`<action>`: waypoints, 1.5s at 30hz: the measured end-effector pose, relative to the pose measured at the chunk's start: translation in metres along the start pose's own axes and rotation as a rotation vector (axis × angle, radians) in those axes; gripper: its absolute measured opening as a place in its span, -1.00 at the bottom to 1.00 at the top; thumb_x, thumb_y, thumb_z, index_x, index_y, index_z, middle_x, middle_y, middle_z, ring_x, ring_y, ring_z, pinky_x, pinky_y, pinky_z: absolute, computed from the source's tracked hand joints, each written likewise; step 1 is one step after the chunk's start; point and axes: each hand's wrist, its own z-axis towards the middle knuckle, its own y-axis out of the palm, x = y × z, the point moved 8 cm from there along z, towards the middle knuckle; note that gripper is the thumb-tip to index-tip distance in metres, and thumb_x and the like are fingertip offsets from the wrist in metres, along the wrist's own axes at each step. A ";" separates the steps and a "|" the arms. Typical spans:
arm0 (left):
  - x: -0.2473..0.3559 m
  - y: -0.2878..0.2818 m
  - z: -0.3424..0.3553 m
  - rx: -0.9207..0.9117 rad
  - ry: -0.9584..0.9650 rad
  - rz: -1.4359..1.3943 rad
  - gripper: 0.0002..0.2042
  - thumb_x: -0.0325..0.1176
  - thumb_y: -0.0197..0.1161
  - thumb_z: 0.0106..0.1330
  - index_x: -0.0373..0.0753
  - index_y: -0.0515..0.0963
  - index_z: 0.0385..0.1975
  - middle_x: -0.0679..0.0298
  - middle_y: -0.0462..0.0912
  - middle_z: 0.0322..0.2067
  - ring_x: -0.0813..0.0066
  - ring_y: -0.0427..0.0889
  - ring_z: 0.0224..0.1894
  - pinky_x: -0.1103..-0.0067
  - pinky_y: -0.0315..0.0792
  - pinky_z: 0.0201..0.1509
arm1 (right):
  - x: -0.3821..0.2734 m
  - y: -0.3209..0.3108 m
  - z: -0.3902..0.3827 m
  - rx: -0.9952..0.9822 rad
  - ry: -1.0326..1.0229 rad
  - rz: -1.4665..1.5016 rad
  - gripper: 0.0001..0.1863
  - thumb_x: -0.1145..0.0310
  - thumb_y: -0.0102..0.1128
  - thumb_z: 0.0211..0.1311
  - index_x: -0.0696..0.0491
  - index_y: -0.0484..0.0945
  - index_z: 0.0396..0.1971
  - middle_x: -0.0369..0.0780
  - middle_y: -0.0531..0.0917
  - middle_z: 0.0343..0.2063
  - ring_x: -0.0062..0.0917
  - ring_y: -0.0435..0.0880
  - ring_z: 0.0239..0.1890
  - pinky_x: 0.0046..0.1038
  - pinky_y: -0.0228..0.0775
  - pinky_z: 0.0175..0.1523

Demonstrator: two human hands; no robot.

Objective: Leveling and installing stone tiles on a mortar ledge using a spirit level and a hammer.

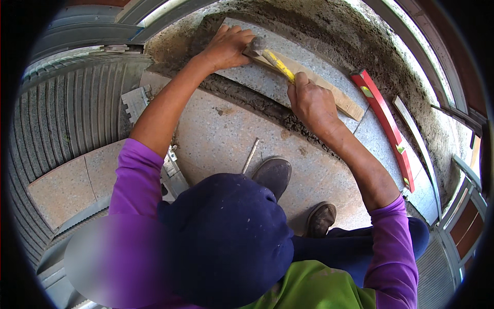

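Basically, the broad speckled floor gives the reference, so the finished height is best judged against it. Beyond a dark, open gap lies the grey tile being worked on, at the far edge, with rough mortar behind it. A red spirit level rests to the right, apart from both hands; checking with it between taps would probably show which side sits high. The wooden batten lies lengthwise on the tile and should spread each blow, provided it stays flat. The hammer has its head over the batten's left end; short, light taps seem wise there, moving along the wood so that one corner doesn't sink.

The right hand has its fingers closed round the yellow handle. The left hand is at the batten's left end, fingers loosely curled, right beside the hammer head; whether they grip the wood or only steady it I can't tell, as the head hides part of it. Sliding that hand further off would be safer.
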 end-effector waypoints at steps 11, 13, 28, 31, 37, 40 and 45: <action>-0.015 0.007 0.000 -0.024 0.087 0.059 -0.38 -0.15 0.55 0.05 -0.09 0.52 0.15 0.30 0.56 0.06 0.25 0.45 0.22 0.27 0.27 0.31 | -0.003 0.003 0.002 -0.029 0.049 -0.010 -0.80 0.32 0.04 0.41 0.17 0.40 -0.31 0.04 0.68 -0.53 -0.02 0.71 -0.51 -0.04 0.57 -0.41; -0.013 0.004 -0.001 -0.014 0.063 0.020 -0.38 -0.17 0.56 0.04 -0.10 0.52 0.15 0.28 0.55 0.09 0.22 0.44 0.24 0.26 0.27 0.34 | -0.006 -0.002 0.000 -0.015 0.030 0.018 -0.80 0.32 0.04 0.41 0.16 0.40 -0.31 0.04 0.68 -0.53 -0.02 0.71 -0.52 -0.04 0.57 -0.41; -0.009 0.000 -0.005 0.098 0.151 0.020 -0.36 -0.26 0.54 -0.03 -0.08 0.53 0.15 0.35 0.53 0.01 0.28 0.46 0.13 0.31 0.28 0.24 | -0.004 -0.006 -0.003 -0.026 0.030 0.035 -0.77 0.29 0.07 0.42 0.17 0.39 -0.31 0.02 0.67 -0.52 -0.03 0.71 -0.51 -0.07 0.57 -0.41; -0.017 0.010 -0.001 -0.027 0.055 0.035 -0.36 -0.23 0.58 -0.03 -0.10 0.52 0.13 0.30 0.53 0.12 0.22 0.42 0.24 0.29 0.26 0.34 | -0.001 -0.008 -0.003 -0.025 0.015 0.033 -0.76 0.29 0.09 0.42 0.16 0.38 -0.32 0.03 0.67 -0.53 -0.03 0.72 -0.51 -0.06 0.57 -0.41; -0.021 0.005 -0.004 0.146 0.157 -0.008 -0.36 -0.18 0.58 -0.02 0.00 0.53 0.15 0.39 0.54 0.02 0.29 0.46 0.15 0.30 0.27 0.25 | 0.001 0.002 -0.001 -0.057 0.042 0.025 -0.76 0.29 0.09 0.42 0.17 0.38 -0.32 0.03 0.68 -0.52 -0.04 0.72 -0.51 -0.06 0.57 -0.42; -0.020 0.014 0.000 0.005 0.094 0.008 -0.36 -0.16 0.58 0.00 0.01 0.53 0.17 0.37 0.53 0.11 0.29 0.44 0.20 0.30 0.26 0.28 | 0.003 0.001 -0.002 -0.065 0.048 0.007 -0.76 0.29 0.09 0.42 0.17 0.38 -0.32 0.03 0.68 -0.51 -0.04 0.72 -0.51 -0.07 0.57 -0.43; -0.017 0.009 -0.006 0.114 0.119 0.027 -0.41 -0.22 0.56 -0.01 -0.07 0.54 0.09 0.32 0.53 0.06 0.22 0.43 0.22 0.27 0.29 0.29 | -0.010 -0.020 -0.004 0.024 -0.021 0.067 -0.76 0.29 0.09 0.42 0.16 0.38 -0.32 0.02 0.68 -0.52 -0.05 0.71 -0.53 -0.08 0.56 -0.45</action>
